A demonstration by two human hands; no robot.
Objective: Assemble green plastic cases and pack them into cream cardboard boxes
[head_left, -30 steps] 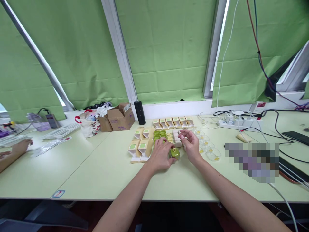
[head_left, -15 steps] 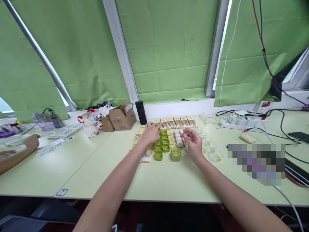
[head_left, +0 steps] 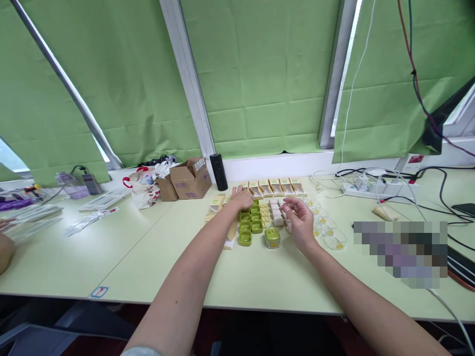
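Note:
My left hand reaches over the far end of two columns of small green square cups. Its fingers point down and away, and the tips are largely hidden behind the hand. My right hand hovers over several white rounded blocks, thumb and bent fingers apart, with nothing visible between them. Nearest me stands a clear box with a green knobbed lid. Small yellow pieces lie between the cups and the blocks. Clear containers with yellow spots line the right side.
Small printed cards or packets form a back row. Behind are a black cylinder, an open cardboard box and a bag. A power strip with cables lies right. Another person's arm shows at the left edge.
The view has shifted slightly, and my left hand sits a little farther right over the cups. My right hand barely differs. The other person's arm has drawn back toward the left edge.

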